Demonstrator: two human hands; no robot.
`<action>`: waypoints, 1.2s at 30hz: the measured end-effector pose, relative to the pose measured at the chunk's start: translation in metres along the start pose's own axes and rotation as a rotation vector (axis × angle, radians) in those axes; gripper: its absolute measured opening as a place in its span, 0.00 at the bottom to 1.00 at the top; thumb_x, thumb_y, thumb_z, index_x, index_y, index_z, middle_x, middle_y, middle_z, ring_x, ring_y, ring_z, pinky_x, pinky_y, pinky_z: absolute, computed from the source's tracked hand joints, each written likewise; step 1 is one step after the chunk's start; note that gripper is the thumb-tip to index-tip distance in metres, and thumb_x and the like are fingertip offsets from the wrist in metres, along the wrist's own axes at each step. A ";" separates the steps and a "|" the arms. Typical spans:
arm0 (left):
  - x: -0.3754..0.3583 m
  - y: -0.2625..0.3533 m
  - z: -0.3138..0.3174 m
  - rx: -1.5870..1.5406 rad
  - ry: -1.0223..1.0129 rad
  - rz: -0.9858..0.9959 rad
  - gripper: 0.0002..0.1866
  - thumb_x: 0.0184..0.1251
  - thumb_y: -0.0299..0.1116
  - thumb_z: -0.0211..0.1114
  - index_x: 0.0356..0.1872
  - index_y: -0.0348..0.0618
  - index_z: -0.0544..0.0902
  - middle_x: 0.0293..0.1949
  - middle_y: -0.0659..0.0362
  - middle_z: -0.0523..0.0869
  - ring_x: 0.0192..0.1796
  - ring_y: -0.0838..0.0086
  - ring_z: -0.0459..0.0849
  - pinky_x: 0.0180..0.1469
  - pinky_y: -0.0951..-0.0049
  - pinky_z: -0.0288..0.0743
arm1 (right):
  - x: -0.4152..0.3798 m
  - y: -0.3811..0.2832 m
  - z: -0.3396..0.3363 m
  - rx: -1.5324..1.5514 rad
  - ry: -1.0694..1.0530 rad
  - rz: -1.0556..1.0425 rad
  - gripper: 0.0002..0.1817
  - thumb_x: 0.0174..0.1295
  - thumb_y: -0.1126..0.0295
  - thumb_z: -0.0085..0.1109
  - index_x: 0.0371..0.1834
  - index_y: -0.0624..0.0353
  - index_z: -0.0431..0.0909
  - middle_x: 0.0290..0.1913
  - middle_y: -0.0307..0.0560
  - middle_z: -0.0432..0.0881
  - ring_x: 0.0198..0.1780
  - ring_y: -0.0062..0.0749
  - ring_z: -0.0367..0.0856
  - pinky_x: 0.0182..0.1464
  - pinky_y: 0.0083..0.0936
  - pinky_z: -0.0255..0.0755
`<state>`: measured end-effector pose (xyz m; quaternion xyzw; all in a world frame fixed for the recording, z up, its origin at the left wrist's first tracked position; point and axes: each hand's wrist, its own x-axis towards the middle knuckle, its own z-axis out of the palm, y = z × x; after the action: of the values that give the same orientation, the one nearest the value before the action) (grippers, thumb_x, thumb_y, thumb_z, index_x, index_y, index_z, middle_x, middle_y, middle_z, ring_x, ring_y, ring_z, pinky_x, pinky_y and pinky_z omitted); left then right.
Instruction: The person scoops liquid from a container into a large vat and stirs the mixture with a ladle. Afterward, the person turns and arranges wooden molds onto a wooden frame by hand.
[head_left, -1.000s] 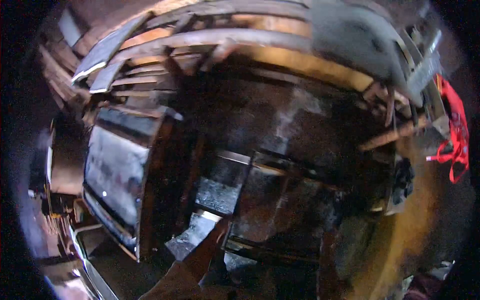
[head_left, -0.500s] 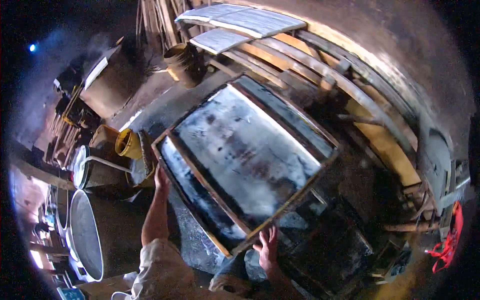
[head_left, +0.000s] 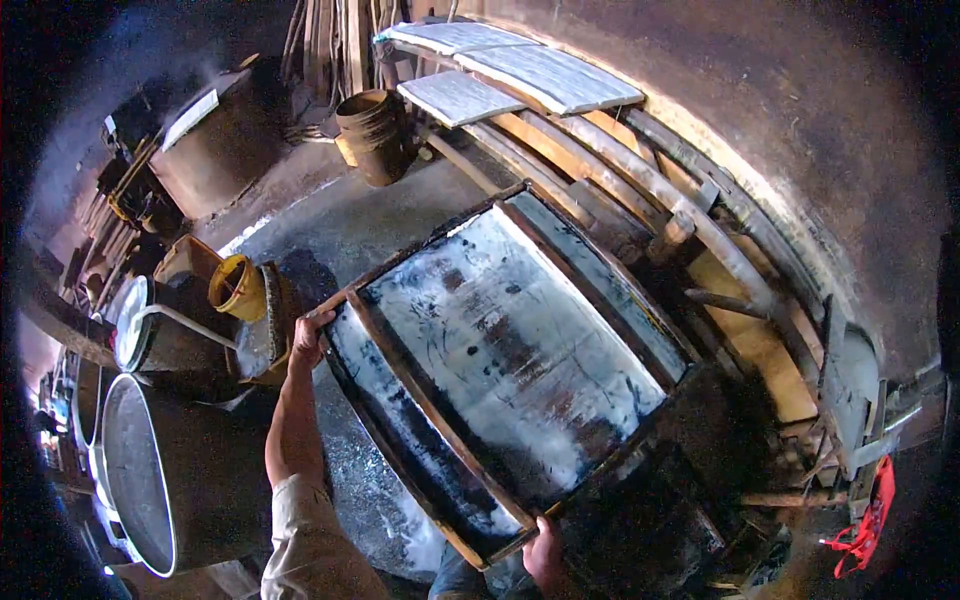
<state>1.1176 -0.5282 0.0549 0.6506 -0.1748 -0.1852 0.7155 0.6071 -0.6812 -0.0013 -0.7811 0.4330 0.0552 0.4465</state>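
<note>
A large wooden-framed panel [head_left: 510,350], its pale surface streaked with dark stains, is held up in front of me at a slant. Two wooden bars run across it near opposite sides. My left hand [head_left: 311,335] grips the frame at its left corner, with fingers wrapped over the edge. At the near lower corner, my right hand [head_left: 543,553] is closed on the frame's edge, with the thumb on top and the other fingers mostly hidden.
White slabs [head_left: 550,77] lie on a wooden rack at the back right. A brown bucket [head_left: 375,140] stands behind the panel. To the left are a yellow bucket [head_left: 238,287] and a large round vat [head_left: 140,475]. Something red [head_left: 868,520] hangs at the far right.
The framed panel has shifted slightly down and right in view. My left hand shows more over the corner, and my right hand's fingers, spread before, are now closed at the edge.
</note>
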 end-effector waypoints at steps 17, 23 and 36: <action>-0.287 -0.045 0.020 0.606 0.287 -0.475 0.26 0.66 0.52 0.62 0.37 0.31 0.85 0.27 0.66 0.81 0.31 0.82 0.72 0.34 0.75 0.67 | 0.051 0.076 -0.208 0.920 0.086 0.345 0.34 0.57 0.51 0.66 0.59 0.69 0.75 0.61 0.47 0.76 0.58 0.37 0.74 0.63 0.35 0.66; -0.260 -0.044 0.053 0.446 0.201 -0.404 0.23 0.67 0.47 0.61 0.44 0.32 0.83 0.30 0.53 0.84 0.39 0.76 0.79 0.45 0.69 0.73 | 0.110 0.153 -0.224 0.629 0.137 0.087 0.32 0.56 0.49 0.66 0.57 0.62 0.79 0.57 0.45 0.78 0.57 0.35 0.75 0.64 0.38 0.63; -0.006 -0.076 0.092 0.220 -0.091 -0.707 0.25 0.62 0.52 0.65 0.49 0.42 0.84 0.37 0.60 0.85 0.36 0.72 0.79 0.40 0.73 0.72 | 0.198 0.063 -0.274 0.939 -0.178 0.377 0.20 0.58 0.59 0.67 0.48 0.61 0.82 0.44 0.45 0.85 0.44 0.34 0.81 0.54 0.33 0.72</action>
<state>1.0642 -0.6113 -0.0123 0.7349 0.0100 -0.4297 0.5245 0.6018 -1.0239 0.0269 -0.3971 0.5047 0.0008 0.7665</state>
